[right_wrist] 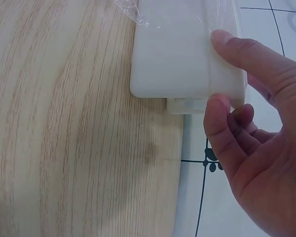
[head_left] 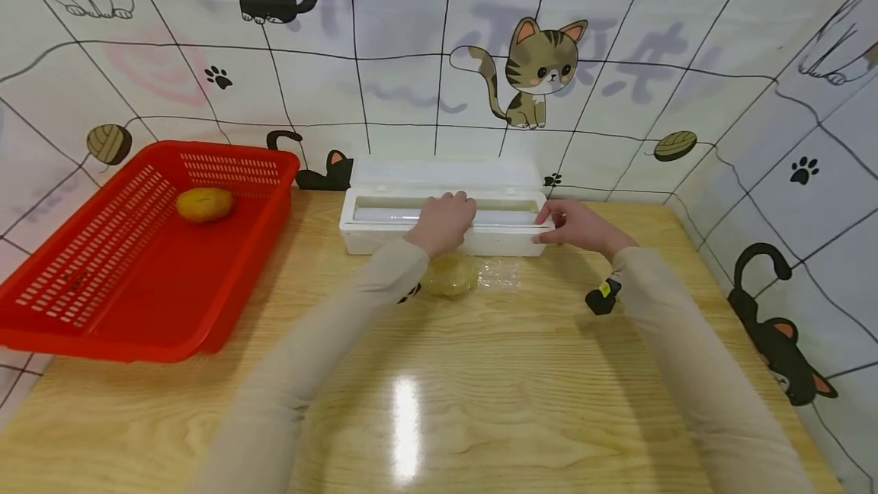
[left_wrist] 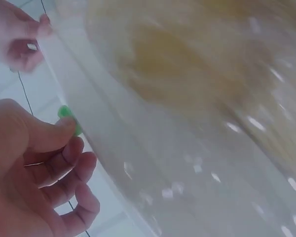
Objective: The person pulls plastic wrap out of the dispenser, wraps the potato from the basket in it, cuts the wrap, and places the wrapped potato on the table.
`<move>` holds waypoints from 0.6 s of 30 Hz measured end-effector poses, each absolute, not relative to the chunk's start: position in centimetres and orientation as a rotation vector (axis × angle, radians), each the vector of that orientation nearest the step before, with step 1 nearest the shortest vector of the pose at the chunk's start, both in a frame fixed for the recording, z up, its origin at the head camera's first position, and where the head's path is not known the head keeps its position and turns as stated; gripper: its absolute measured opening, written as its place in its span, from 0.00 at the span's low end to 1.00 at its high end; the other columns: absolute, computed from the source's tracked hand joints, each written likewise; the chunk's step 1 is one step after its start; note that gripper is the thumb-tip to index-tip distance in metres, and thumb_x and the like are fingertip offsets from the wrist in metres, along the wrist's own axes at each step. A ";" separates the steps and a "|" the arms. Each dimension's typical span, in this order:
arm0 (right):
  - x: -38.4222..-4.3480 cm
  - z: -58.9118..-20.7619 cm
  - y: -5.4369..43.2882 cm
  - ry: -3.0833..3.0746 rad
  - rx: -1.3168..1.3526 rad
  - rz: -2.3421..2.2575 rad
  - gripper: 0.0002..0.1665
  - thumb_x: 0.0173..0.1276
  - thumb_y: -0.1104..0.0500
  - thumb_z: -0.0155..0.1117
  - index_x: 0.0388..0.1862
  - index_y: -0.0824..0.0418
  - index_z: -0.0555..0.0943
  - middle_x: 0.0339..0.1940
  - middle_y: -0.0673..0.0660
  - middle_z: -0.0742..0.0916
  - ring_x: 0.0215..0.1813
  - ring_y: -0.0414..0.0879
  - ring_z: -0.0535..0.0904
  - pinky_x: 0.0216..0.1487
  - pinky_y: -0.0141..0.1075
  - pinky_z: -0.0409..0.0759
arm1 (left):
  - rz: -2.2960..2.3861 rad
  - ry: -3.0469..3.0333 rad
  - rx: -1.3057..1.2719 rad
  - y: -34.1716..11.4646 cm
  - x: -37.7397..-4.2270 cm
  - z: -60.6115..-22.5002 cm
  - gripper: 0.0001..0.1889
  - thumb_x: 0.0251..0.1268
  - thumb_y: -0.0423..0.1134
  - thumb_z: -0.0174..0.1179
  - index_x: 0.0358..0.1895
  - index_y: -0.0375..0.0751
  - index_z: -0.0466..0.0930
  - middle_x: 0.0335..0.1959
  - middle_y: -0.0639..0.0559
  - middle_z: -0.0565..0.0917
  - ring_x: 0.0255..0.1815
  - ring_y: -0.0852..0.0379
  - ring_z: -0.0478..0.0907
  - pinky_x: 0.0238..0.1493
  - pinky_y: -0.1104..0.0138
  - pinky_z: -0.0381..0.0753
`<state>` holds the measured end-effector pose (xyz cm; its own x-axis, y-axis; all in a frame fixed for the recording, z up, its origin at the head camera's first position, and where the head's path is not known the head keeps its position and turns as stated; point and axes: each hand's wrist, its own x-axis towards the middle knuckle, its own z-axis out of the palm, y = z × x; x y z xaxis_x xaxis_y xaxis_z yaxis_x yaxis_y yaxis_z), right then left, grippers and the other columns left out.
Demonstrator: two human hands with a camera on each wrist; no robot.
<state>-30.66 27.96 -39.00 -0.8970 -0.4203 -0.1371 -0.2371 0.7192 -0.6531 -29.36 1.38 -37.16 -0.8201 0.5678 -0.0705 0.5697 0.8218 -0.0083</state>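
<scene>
White box (head_left: 384, 238) at back of tabletop (head_left: 507, 372), near wall: long, narrow, lid open at rear, white roll inside. Small bright-green slider (left_wrist: 64, 111) on its rim, pinched btwn thumb & index of L hand (head_left: 442, 223). R hand (head_left: 572, 226) grips box's R end, thumb on front, fingers at the corner. Clear film (head_left: 499, 274), wrinkled & shiny, reaches tabletop in front; yellowish lump (head_left: 449, 277) there too, under or wrapped in film, can't tell which. L hand blocks mid-box & slider in head view; yellow patches thru film blurred in L wrist view; R wrist view cuts off rest of box.
</scene>
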 end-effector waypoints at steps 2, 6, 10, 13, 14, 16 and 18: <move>-30.6 -39.1 28.0 2.649 -0.511 -0.949 0.17 0.63 0.58 0.71 0.43 0.66 0.77 0.23 0.56 0.70 0.26 0.48 0.66 0.28 0.37 0.67 | -0.043 2.920 0.901 0.1 -29.3 -37.1 0.11 0.67 0.31 0.57 0.51 0.39 0.74 0.47 0.48 0.76 0.44 0.51 0.74 0.43 0.59 0.78; -30.6 -39.2 28.0 2.631 -0.493 -0.960 0.17 0.63 0.58 0.71 0.44 0.66 0.77 0.24 0.56 0.71 0.26 0.48 0.67 0.29 0.37 0.68 | -0.056 2.893 0.926 -1.3 -29.1 -37.1 0.14 0.67 0.30 0.55 0.54 0.37 0.72 0.48 0.46 0.76 0.46 0.50 0.73 0.45 0.57 0.76; -30.5 -39.3 27.8 2.614 -0.479 -0.977 0.16 0.63 0.59 0.70 0.44 0.65 0.77 0.25 0.56 0.71 0.27 0.49 0.67 0.29 0.37 0.68 | -0.064 2.883 0.931 -1.8 -29.1 -37.2 0.15 0.67 0.30 0.55 0.55 0.36 0.71 0.50 0.46 0.75 0.49 0.49 0.71 0.48 0.54 0.74; -30.6 -39.3 27.9 2.614 -0.481 -0.982 0.16 0.63 0.59 0.70 0.45 0.66 0.77 0.24 0.56 0.71 0.26 0.49 0.68 0.29 0.37 0.69 | -0.070 2.877 0.925 -2.0 -28.9 -37.1 0.16 0.68 0.30 0.54 0.57 0.36 0.70 0.52 0.45 0.74 0.51 0.48 0.70 0.50 0.52 0.73; -30.6 -39.4 28.0 2.612 -0.482 -0.984 0.16 0.63 0.60 0.70 0.45 0.66 0.76 0.24 0.56 0.71 0.26 0.49 0.69 0.29 0.37 0.69 | -0.076 2.877 0.925 -2.0 -28.9 -37.0 0.16 0.68 0.30 0.54 0.57 0.36 0.69 0.52 0.44 0.74 0.51 0.48 0.70 0.50 0.52 0.73; -30.7 -39.3 28.1 2.609 -0.486 -0.991 0.16 0.63 0.60 0.70 0.45 0.66 0.76 0.23 0.56 0.71 0.26 0.49 0.69 0.29 0.37 0.71 | -0.106 2.878 0.935 -2.1 -28.9 -36.9 0.16 0.68 0.30 0.53 0.57 0.35 0.69 0.51 0.44 0.74 0.51 0.48 0.69 0.49 0.52 0.72; -30.8 -39.2 28.3 2.612 -0.498 -0.991 0.16 0.63 0.60 0.70 0.44 0.66 0.76 0.23 0.56 0.70 0.26 0.49 0.70 0.29 0.37 0.72 | -0.137 2.875 0.950 -2.3 -29.0 -36.7 0.16 0.68 0.30 0.53 0.57 0.35 0.68 0.50 0.43 0.74 0.50 0.48 0.68 0.48 0.52 0.72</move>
<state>-30.78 28.26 -39.25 -0.8940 -0.4203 -0.1555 -0.2112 0.7013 -0.6809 -28.97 -2.30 -36.69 -0.7980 0.5878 -0.1329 0.5978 0.8001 -0.0509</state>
